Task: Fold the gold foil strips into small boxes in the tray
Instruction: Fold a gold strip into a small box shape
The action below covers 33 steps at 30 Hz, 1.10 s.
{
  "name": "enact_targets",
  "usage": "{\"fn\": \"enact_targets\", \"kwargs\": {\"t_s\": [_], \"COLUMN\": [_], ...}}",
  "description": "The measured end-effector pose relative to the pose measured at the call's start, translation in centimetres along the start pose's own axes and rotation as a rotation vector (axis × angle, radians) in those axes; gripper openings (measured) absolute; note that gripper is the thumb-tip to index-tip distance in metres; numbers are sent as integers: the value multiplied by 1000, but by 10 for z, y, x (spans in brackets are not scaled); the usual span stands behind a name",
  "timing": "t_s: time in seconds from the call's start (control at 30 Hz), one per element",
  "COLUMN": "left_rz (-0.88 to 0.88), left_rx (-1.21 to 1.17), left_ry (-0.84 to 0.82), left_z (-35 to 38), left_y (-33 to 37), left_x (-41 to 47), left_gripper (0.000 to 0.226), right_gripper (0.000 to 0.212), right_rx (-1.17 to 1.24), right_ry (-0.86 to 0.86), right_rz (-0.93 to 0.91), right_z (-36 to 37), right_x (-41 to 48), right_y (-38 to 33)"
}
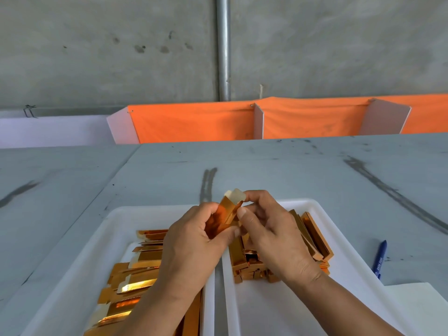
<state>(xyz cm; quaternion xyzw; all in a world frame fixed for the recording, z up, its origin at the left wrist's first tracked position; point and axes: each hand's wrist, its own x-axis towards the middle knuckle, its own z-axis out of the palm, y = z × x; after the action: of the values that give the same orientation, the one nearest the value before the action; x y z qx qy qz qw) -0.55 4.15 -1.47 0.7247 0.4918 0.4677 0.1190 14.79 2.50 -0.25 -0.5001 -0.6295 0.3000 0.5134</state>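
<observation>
A scuffed grey table is backed by a concrete wall. Above two white trays, a gold foil strip is gripped by left hand and right hand; the piles beneath are partly hidden.

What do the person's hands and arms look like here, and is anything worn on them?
Both are bare: the left hand and right hand wear no gloves, and no rings or watch show. The forearms are uncovered right to the bottom edge of the picture, with no sleeve in view. The fingernails are short and plain.
</observation>
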Motion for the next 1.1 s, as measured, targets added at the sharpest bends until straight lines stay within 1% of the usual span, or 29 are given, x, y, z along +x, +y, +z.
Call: {"fn": "enact_targets", "kwargs": {"t_s": [0.07, 0.17, 0.3, 0.43, 0.53, 0.7, 0.83, 0.93, 1.0, 1.1], "left_rz": [13, -30, -125, -167, -175, -140, -93, -82, -70, -51], "left_rx": [43, 21, 114, 134, 136, 195, 234, 239, 231, 218], "left_ry": [-12, -107, -241, -205, -175, -171, -161, -158, -165, -177], "left_z": [-1, -2, 4, 7, 7, 7, 7, 7, 8, 9], "left_y": [2, 6, 8, 8, 6, 7, 9, 10, 10, 10], "left_x": [0, -1, -6, -5, -4, -6, -6, -6, -6, -7], "left_gripper": [43, 39, 49, 50, 52, 50, 49, 48, 47, 47], "right_gripper": [12, 16, 19, 10, 14, 16, 18, 21, 18, 12], "right_rx": [36, 74, 59, 34, -45, -160, -134, -146, -180, -215], "right_ry": [3, -17, -16, 38, 90, 82, 86, 109, 124, 100], "right_rz": [21, 42, 50, 59, 7, -66, -63, -102, -135, -161], "right_z": [0, -1, -1, 0, 1, 3, 3, 3, 3, 2], "right_x": [1, 2, 4, 5, 4, 2, 1, 0, 0, 0], "right_y": [0, -1, 2, 6, 7, 6, 4, 3, 3, 3]}}
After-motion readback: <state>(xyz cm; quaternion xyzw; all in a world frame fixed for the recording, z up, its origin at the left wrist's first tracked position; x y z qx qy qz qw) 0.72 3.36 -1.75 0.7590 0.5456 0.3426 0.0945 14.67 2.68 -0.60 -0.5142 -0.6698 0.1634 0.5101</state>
